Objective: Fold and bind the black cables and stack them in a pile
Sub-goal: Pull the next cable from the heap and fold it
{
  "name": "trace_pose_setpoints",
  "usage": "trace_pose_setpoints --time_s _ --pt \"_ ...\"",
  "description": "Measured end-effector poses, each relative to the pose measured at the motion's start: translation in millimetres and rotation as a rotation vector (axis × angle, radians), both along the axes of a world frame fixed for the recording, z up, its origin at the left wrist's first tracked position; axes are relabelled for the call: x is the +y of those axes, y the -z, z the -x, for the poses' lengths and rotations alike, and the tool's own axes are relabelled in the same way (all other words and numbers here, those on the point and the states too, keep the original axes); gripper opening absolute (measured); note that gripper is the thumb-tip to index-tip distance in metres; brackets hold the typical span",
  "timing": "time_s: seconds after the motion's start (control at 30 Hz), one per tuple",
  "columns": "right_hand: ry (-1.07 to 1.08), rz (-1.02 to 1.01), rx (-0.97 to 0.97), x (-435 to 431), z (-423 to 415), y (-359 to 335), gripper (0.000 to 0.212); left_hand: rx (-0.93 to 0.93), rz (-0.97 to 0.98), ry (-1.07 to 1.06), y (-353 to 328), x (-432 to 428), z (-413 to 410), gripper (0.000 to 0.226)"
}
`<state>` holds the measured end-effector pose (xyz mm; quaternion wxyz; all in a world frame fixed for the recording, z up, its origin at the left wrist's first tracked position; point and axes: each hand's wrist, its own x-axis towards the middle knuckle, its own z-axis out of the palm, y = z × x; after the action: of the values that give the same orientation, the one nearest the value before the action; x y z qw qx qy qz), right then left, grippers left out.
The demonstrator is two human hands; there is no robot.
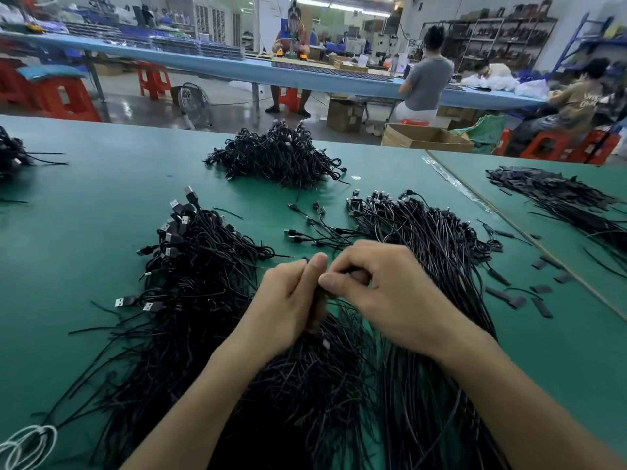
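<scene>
Head view: the green-matted worktable lies bare at the left. Its far edge runs just behind the tangled pile of bound black cables, and a seam crosses at the right. The left hand and right hand, both curled, pinch one thin black cable, blurred, between them above the middle heap. Three loose heaps of black USB cables fan round the hands; one bound pile lies beyond.

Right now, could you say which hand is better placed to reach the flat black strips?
Probably the right hand: the strips lie on its side, while the left hand grips the cable.
</scene>
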<state>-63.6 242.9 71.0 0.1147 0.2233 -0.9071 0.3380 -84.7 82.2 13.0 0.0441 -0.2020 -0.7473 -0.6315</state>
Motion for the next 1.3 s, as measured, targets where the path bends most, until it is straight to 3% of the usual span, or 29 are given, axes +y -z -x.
trace_pose_setpoints --time_s 0.1,0.23,0.37,0.47,0.6,0.73,0.77,0.83,0.9,1.0,1.13,1.23,1.3 --pt "0.015 0.188 -0.02 7.8 7.1 -5.9 0.014 -0.239 -0.075 0.181 -10.0 -3.2 -4.7 0.07" --pt "0.003 0.409 -0.121 2.6 12.7 -1.7 0.03 -0.328 -0.275 0.398 -21.0 -8.9 -9.7 0.065" --pt "-0.032 0.144 -0.264 -8.5 9.0 14.1 0.037 -0.42 -0.761 0.553 -27.7 -16.5 -6.5 0.052" --pt "-0.079 -0.095 -0.314 -15.9 2.5 19.0 0.034 -0.387 -0.928 0.332 -26.8 -15.0 -2.1 0.049" --pt "-0.08 -0.242 -0.254 -15.8 -1.2 9.8 0.028 -0.124 -0.726 0.035 -15.1 -5.8 2.7 0.04" --pt "-0.03 -0.229 -0.131 -6.5 0.1 -3.7 0.025 0.267 -0.101 -0.213 -2.2 0.5 3.4 0.034" --pt "-0.024 -0.208 -0.106 -5.2 -0.8 -6.2 0.025 0.31 0.049 -0.232 -0.1 -0.1 2.6 0.033" --pt "-0.015 -0.175 -0.052 -2.6 -1.8 -12.0 0.023 0.2 0.16 -0.163 -0.7 -0.5 0.5 0.042" --pt "-0.014 -0.099 -0.013 0.3 -0.2 -18.6 0.021 -0.044 0.029 -0.001 -7.9 -2.0 -3.2 0.055" --pt "-0.029 0.072 0.002 1.4 5.2 -22.2 0.018 -0.237 -0.144 0.22 -17.6 -8.1 -6.2 0.063" --pt "-0.039 0.281 -0.112 -6.9 11.2 -7.3 0.028 -0.428 -0.435 0.441 -27.1 -15.1 -9.1 0.053" --pt "0.015 0.285 -0.161 -13.9 11.2 6.0 0.024 -0.527 -0.739 0.551 -31.2 -18.3 -8.4 0.045" --pt "0.021 0.215 -0.178 -19.4 8.0 13.8 0.039 -0.546 -0.933 0.56 -33.5 -18.4 -6.8 0.043"
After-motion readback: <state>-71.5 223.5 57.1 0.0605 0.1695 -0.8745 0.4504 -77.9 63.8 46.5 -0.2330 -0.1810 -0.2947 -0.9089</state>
